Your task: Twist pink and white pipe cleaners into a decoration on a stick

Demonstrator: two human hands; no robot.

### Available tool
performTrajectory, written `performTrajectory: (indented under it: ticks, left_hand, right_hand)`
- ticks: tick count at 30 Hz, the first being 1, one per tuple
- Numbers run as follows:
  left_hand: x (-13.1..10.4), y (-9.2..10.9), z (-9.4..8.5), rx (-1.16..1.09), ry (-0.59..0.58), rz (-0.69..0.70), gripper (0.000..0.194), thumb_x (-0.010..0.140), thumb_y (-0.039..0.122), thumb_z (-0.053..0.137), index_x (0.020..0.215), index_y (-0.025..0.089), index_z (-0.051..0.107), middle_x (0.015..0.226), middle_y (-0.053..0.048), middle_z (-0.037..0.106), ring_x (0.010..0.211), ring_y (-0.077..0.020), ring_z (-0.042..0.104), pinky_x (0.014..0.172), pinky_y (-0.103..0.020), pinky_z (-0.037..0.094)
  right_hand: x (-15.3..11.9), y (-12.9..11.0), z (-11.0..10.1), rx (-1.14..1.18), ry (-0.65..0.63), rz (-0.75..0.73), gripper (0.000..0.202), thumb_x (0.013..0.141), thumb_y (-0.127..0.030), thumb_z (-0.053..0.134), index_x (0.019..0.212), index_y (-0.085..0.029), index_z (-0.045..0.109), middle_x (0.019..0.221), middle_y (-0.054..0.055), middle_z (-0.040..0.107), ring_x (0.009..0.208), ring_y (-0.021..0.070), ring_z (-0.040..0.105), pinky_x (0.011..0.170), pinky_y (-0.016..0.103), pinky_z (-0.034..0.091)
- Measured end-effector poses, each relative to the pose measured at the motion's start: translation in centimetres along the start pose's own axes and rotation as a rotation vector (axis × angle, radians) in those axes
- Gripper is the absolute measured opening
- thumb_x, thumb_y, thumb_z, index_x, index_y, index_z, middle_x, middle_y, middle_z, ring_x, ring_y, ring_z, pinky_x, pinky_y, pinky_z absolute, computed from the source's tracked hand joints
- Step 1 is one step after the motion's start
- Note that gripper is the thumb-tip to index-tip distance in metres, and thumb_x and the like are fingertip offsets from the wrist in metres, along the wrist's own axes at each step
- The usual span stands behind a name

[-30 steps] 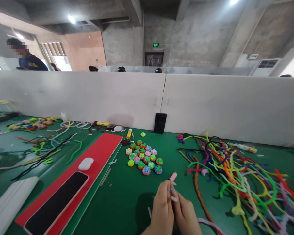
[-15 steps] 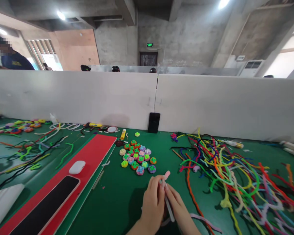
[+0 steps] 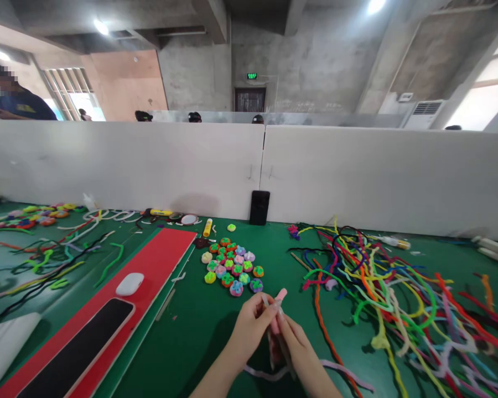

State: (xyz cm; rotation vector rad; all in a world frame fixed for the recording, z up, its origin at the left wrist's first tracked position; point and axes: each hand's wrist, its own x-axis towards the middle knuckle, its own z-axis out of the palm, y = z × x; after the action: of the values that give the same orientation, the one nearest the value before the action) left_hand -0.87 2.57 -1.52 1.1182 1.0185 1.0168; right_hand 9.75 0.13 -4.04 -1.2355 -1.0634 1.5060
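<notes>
My left hand (image 3: 249, 323) and my right hand (image 3: 295, 337) meet low in the middle of the head view, fingertips touching. Between the left thumb and forefinger a thin pale strip (image 3: 265, 300) is pinched, its end poking up. A soft pink piece, seemingly pipe cleaner (image 3: 281, 294), sticks out above the right fingertips, and more pink shows between the hands. My right fingers are closed around it; the exact grip is partly hidden. Under the wrists, a lilac pipe cleaner (image 3: 344, 371) lies on the green table. Just beyond the hands sit several small flower-topped fuzzy balls (image 3: 237, 269).
To the right spreads a tangle of coloured pipe cleaners (image 3: 382, 287). At left, a red board (image 3: 166, 249) carries a phone (image 3: 83, 348) and a white case (image 3: 130, 283). A black phone (image 3: 259, 208) leans on the white partition (image 3: 149, 166), near a glue stick (image 3: 207, 227).
My left hand has shifted slightly left and its fingers have opened out from the right hand's, with the pale strip now showing in its pinch. The pink piece stays at the right fingertips.
</notes>
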Motion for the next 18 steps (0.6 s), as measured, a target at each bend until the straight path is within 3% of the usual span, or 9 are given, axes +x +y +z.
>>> performTrajectory:
  ticks: [2,6,13,18]
  left_hand:
    - [0.1,0.0,-0.2,0.017,0.063,0.036,0.025,0.076,0.041,0.053,0.072,0.016,0.049,0.047,0.005,0.048,0.047,-0.008,0.044,0.051,-0.02,0.036]
    - [0.2,0.0,-0.7,0.068,0.159,0.093,0.022,0.078,0.038,0.051,0.084,0.017,0.051,0.052,0.005,0.048,0.048,-0.0074,0.042,0.049,-0.019,0.034]
    - [0.2,0.3,-1.6,0.107,-0.031,0.026,0.036,0.079,0.038,0.047,0.11,0.021,0.039,0.059,0.007,0.043,0.04,-0.0046,0.034,0.039,-0.018,0.026]
    - [-0.2,0.8,-1.7,0.071,-0.125,0.054,0.038,0.082,0.038,0.043,0.116,0.022,0.037,0.063,0.006,0.044,0.044,-0.0049,0.035,0.041,-0.017,0.029]
  right_hand:
    - [0.1,0.1,0.1,0.042,-0.066,0.033,0.053,0.068,-0.068,0.043,0.07,-0.016,0.053,0.049,-0.003,0.047,0.038,0.0097,0.044,0.037,0.021,0.038]
    - [0.3,0.0,0.1,-0.044,-0.108,-0.088,0.043,0.071,-0.058,0.05,0.063,-0.017,0.047,0.049,-0.004,0.045,0.04,0.0078,0.043,0.039,0.019,0.037]
    - [0.6,0.3,0.0,-0.082,-0.085,-0.102,0.045,0.073,-0.057,0.049,0.055,-0.016,0.045,0.043,-0.004,0.041,0.036,0.0064,0.04,0.037,0.018,0.032]
    - [-0.1,-0.4,-0.2,0.236,-0.201,0.099,0.042,0.069,-0.055,0.056,0.058,-0.015,0.047,0.042,-0.006,0.04,0.034,0.0046,0.034,0.036,0.017,0.029]
